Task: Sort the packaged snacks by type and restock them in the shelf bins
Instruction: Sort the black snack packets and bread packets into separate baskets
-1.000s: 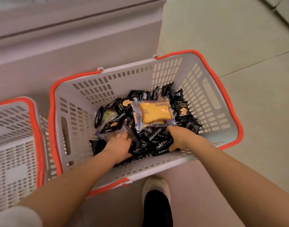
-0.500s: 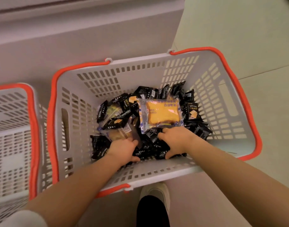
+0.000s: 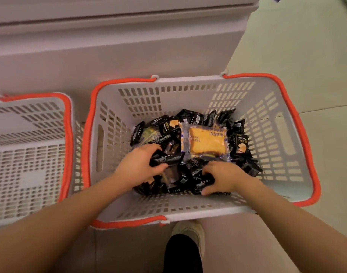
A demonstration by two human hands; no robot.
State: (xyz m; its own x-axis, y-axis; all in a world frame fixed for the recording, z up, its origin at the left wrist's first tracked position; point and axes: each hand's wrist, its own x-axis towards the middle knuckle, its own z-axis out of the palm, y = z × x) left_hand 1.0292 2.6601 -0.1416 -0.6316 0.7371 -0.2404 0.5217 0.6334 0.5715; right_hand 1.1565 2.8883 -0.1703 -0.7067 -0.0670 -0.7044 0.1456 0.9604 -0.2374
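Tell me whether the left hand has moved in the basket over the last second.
Yes. The left hand has shifted toward the basket's far wall and now grips a black packet.

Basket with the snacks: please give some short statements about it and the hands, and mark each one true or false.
1. Both hands are inside the basket. True.
2. The yellow cake packet lies under all the black packets. False: it lies on top of them.
3. The left hand grips a black packet. True: its fingers curl round one.
4. The right hand holds the yellow cake packet. False: it is on black packets, nearer the person.
5. The second basket is full of snacks. False: no snacks show in it.
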